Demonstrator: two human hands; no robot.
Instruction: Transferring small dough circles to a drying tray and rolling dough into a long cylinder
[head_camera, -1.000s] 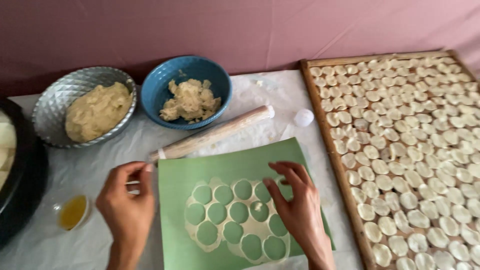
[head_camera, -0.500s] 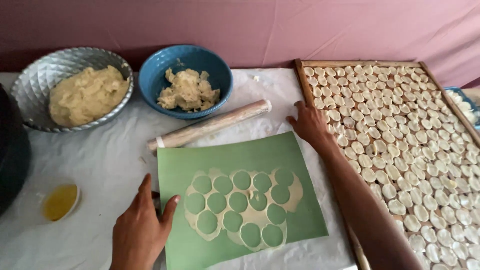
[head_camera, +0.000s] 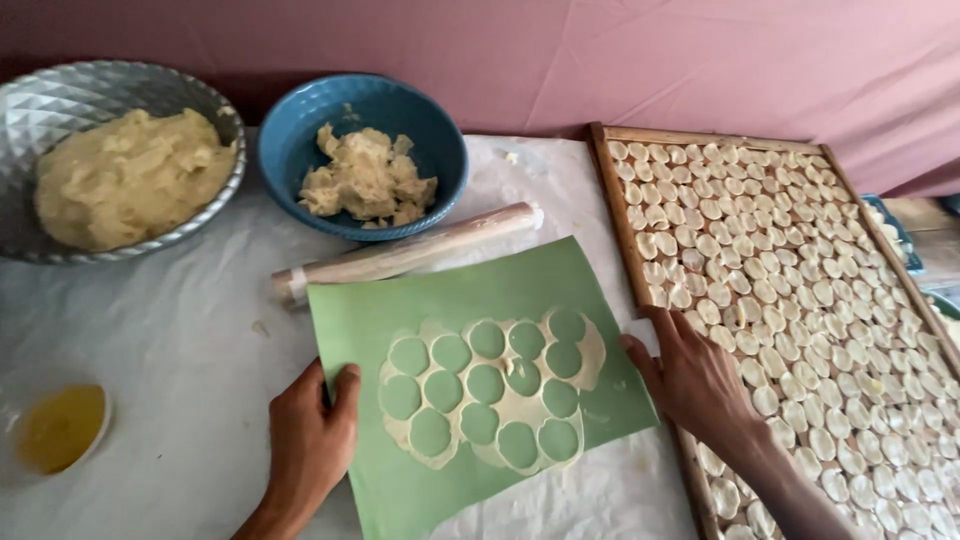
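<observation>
While the left hand (head_camera: 310, 440) is pinching the green mat (head_camera: 470, 380) at its 8 o'clock edge, thumb on top and fingers curled underneath, the right hand (head_camera: 695, 385) is lying flat and open at the mat's 3 o'clock edge, holding nothing, fingertips reaching onto the wooden tray (head_camera: 615, 190). The mat is sitting centre on the white cloth (head_camera: 150, 340), carrying a thin dough sheet (head_camera: 490, 395) with round holes cut out. At 12 o'clock from the mat a rolling pin (head_camera: 400, 255) is lying slantwise, touching the mat's top edge; beyond it a blue bowl (head_camera: 300, 140) is holding dough scraps, and at 10 o'clock a silver bowl (head_camera: 215, 110) is holding a dough lump. A small oil dish (head_camera: 60, 430) is sitting at 9 o'clock.

To do it well, judging here: keep the mat level and pull evenly from both edges, since the leftover lattice looks thin and tear-prone.

Hard to tell: whether the right palm is pressing the mat or only the tray rim. The tray's lower right end is running out of frame, as are both forearms and the silver bowl's left side.
</observation>
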